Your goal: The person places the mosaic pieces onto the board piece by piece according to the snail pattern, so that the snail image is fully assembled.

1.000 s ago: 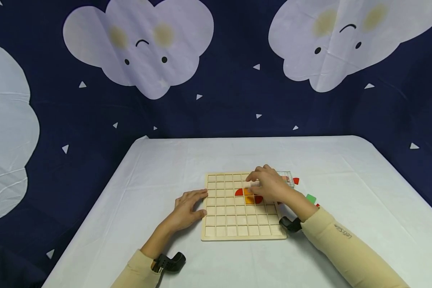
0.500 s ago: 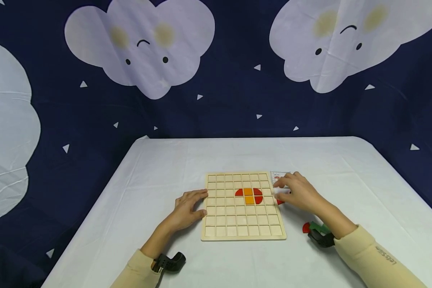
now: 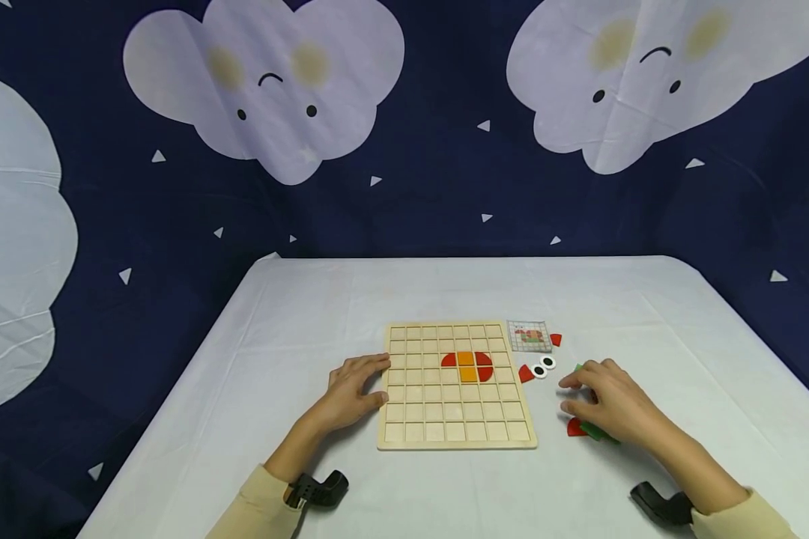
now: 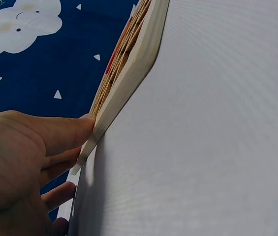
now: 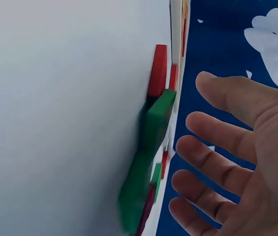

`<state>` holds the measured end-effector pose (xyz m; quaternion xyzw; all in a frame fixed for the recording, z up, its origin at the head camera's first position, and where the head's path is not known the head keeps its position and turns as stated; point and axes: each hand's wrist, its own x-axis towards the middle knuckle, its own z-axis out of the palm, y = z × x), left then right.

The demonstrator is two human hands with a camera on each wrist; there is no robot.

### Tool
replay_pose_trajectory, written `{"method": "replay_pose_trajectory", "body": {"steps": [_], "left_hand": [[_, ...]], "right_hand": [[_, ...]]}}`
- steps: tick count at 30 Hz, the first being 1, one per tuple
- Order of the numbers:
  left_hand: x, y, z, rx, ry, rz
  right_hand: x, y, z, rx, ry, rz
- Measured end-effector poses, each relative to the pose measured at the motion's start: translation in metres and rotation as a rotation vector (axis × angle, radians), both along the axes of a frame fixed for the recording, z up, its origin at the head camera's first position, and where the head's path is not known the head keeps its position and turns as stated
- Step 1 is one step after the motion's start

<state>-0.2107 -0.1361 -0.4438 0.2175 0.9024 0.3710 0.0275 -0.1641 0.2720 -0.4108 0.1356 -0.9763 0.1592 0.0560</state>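
Observation:
A wooden grid board [image 3: 431, 415] lies on the white table, with two orange squares [image 3: 468, 374] and several red rounded pieces [image 3: 484, 373] set in its cells. My left hand [image 3: 350, 393] rests against the board's left edge, thumb and fingertips touching the rim; the left wrist view shows the thumb [image 4: 65, 132] on the frame. Right of the board, my right hand [image 3: 613, 400] hovers over loose green pieces [image 3: 600, 433] and a red piece [image 3: 576, 427], partly hiding them. In the right wrist view its fingers [image 5: 207, 152] are spread and apart from the green blocks [image 5: 158, 120].
A small picture card [image 3: 529, 337] lies by the board's upper right corner, with a red piece [image 3: 556, 340] beside it. Below the card are two white discs with black dots [image 3: 539, 371] and another red piece [image 3: 526, 373]. A dark cloud-print cloth [image 3: 445, 202] hangs behind the table.
My right hand has moved from above the board, past the card and discs, to the loose pieces at the right. The left hand has stayed at the board's edge.

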Motion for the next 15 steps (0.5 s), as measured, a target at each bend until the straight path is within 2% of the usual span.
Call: {"method": "replay_pose_trajectory", "body": {"steps": [6,15], "left_hand": [[0.001,0.0,0.0,0.001,-0.002,0.005],[0.001,0.0,0.0,0.003,-0.002,-0.003]], "right_hand": [[0.016,0.009,-0.006,0.023,0.035,-0.002],[0.027,0.012,-0.009,0.095,0.032,-0.012]]}}
